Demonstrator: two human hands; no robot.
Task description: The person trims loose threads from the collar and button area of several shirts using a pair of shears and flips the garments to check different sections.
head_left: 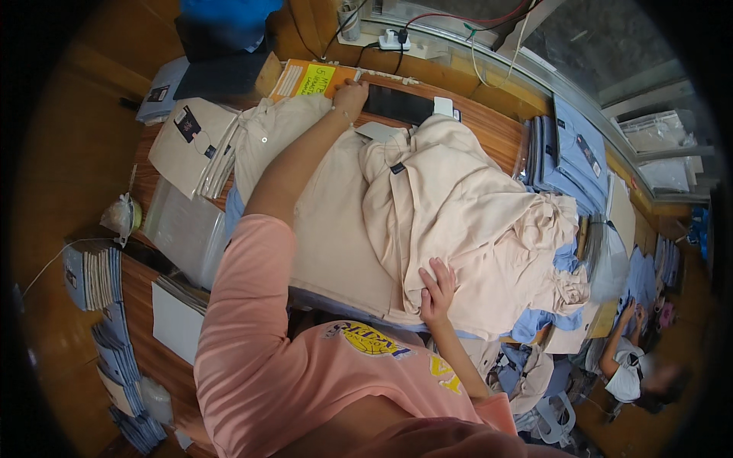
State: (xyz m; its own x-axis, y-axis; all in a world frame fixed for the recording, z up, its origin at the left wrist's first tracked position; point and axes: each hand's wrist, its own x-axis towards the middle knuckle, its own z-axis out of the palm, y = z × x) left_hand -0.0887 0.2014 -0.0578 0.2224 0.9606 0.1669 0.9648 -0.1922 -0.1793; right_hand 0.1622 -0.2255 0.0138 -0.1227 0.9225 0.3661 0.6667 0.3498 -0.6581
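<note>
A beige garment (458, 195) lies bunched on top of a flatter layer of beige cloth (336, 221). On the lower edge of that bunched garment rests my right hand (437, 290), fingers stretched out and slightly spread. My left arm reaches across the cloth to the table's far side. There my left hand (351, 97) has its fingers bent beside an orange package (290, 82) with a yellow label (316, 79). Whatever those fingers hold, if anything, is hidden. A flat black object (398, 104) lies just right of it, near a white card (443, 107).
Folded beige shirts with dark tags (191, 149) stand at the left, above clear plastic bags (183, 229). Stacked blue shirts (573, 156) are at the right, by the window. A power adapter (393, 40) with cables sits behind the table. Another person (634, 366) works at the far right.
</note>
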